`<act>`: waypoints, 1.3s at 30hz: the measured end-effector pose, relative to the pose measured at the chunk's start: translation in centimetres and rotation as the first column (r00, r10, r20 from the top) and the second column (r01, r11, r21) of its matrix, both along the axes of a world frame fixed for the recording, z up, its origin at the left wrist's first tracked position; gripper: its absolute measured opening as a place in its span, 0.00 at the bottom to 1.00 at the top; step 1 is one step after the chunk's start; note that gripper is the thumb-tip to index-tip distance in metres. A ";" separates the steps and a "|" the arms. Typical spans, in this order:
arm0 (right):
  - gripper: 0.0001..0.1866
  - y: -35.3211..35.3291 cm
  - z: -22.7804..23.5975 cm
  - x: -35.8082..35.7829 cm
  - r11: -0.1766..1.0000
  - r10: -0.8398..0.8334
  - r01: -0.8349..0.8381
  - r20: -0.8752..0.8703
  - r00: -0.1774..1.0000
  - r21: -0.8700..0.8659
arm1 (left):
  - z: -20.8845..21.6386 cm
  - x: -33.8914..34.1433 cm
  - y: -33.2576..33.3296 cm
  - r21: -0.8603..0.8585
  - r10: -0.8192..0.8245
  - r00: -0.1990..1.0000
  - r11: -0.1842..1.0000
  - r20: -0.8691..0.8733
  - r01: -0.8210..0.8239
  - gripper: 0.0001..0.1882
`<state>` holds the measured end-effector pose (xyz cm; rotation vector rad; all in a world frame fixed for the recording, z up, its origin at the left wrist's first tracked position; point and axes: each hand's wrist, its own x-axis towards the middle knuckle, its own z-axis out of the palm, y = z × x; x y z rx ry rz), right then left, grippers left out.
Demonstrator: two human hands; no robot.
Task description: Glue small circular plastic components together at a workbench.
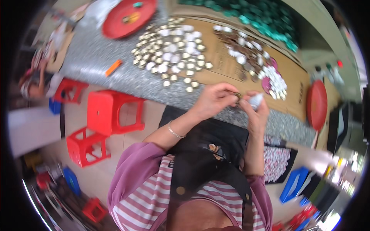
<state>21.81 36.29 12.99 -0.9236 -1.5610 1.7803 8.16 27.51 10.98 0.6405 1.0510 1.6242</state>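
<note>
Both of my hands meet over the table's near edge. Between the fingertips of my left hand (pixel 216 101) is a small dark-gold round piece (pixel 239 95), pinched tight. My right hand (pixel 256 113) is closed around a white object with a pointed tip (pixel 255 101), its thumb and finger close to the same gold piece. What kind of thing the white object is, I cannot make out. Just beyond my hands lie many small gold-rimmed round caps (pixel 165 57), some showing white faces. To their right are brown and white round pieces (pixel 244 48) and a pile of small white pieces (pixel 275 80).
Flattened cardboard (pixel 221 71) covers part of the grey speckled table (pixel 96 57). An orange cutter (pixel 113 67) and a red basin (pixel 129 19) are at left. Shiny green pieces (pixel 266 23) fill the back; another red basin (pixel 317 106) stands right. Red stools (pixel 102 111) stand beside the table; a person (pixel 38 82) sits far left.
</note>
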 end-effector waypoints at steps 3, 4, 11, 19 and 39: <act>0.13 0.2 -0.6 1.1 0.997 -0.064 0.062 -0.039 0.997 -0.053 | -0.9 1.0 0.8 0.001 -0.057 0.990 0.998 0.125 0.058 0.09; 0.13 0.3 -0.8 1.7 0.993 -0.092 0.089 -0.026 0.995 -0.080 | -1.1 1.4 1.0 0.017 -0.070 0.990 0.997 0.120 0.069 0.10; 0.10 0.7 -1.7 3.0 0.985 -0.062 0.048 0.077 0.995 0.168 | -1.6 2.5 1.0 -0.031 -0.010 0.991 1.000 -0.134 0.006 0.12; 0.13 -0.2 -1.2 4.7 0.938 -0.209 0.209 -0.031 0.977 0.276 | -1.1 3.0 2.5 -0.009 -0.040 0.953 0.999 -0.300 0.039 0.09; 0.16 -2.6 -2.0 1.2 0.931 -0.220 0.121 -0.264 0.939 -0.345 | -1.6 1.2 -0.1 0.211 -0.117 0.988 0.968 -0.103 0.137 0.21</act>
